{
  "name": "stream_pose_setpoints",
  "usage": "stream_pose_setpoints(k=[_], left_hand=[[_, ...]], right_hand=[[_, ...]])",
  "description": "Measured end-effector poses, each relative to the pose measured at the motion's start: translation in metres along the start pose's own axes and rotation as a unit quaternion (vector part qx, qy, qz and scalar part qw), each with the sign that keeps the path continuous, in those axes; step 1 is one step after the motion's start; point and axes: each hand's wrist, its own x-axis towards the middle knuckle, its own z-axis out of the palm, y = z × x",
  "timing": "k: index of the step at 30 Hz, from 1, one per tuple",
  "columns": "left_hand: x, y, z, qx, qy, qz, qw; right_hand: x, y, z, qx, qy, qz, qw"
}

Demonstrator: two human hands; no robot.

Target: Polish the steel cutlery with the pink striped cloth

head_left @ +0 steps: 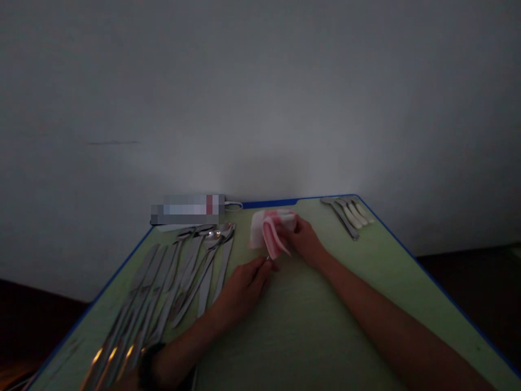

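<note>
A pink-and-white cloth hangs bunched over the middle of the table, gripped along its right side by my right hand. Just below and left of it is my left hand, its fingers pinched together. A small glint of metal shows at those fingertips, like the end of a piece of cutlery; the rest is hidden by the hand and cloth. Left of my left hand lie several metal spoons and long table knives, some overlapping. My left forearm passes over part of this group.
The pale green table has a blue edge and stands against a grey wall. At its back left corner is a blurred-out box-like object with a white loop. Several spoons, some with white handles, lie at the back right.
</note>
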Motion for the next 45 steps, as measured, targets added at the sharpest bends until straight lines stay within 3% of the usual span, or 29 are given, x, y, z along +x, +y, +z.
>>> stream_pose_setpoints(k=[4, 7, 10, 17, 28, 34, 36, 39, 45], left_hand=[[0.001, -0.001, 0.0, -0.02, -0.014, -0.006, 1.0], [0.001, -0.001, 0.001, -0.042, -0.015, -0.016, 0.999], [0.002, 0.001, 0.0, -0.04, -0.014, -0.036, 0.998], [0.005, 0.0, 0.001, -0.019, -0.004, -0.035, 0.999], [0.004, 0.003, 0.001, -0.028, 0.0, -0.041, 0.999], [0.002, 0.002, 0.0, -0.093, 0.029, -0.077, 0.992], [0.001, 0.003, 0.0, -0.102, 0.032, -0.083, 0.991], [0.0, 0.006, 0.0, -0.109, 0.034, -0.08, 0.99], [0.001, 0.004, 0.0, -0.082, -0.004, -0.054, 0.995]], right_hand=[[0.0, 0.004, 0.001, 0.004, 0.043, 0.035, 0.998], [0.001, 0.01, 0.004, 0.107, 0.049, 0.103, 0.988], [-0.001, 0.012, 0.014, 0.231, 0.073, 0.15, 0.959], [-0.012, -0.003, 0.031, 0.327, 0.02, 0.146, 0.934], [-0.008, 0.002, 0.029, 0.316, 0.018, 0.138, 0.939], [-0.001, -0.005, 0.025, 0.453, 0.052, 0.179, 0.872], [0.002, -0.003, 0.024, 0.469, 0.059, 0.185, 0.862], [0.004, 0.003, 0.023, 0.443, 0.068, 0.194, 0.873], [-0.009, 0.005, 0.012, 0.283, 0.027, 0.108, 0.953]])
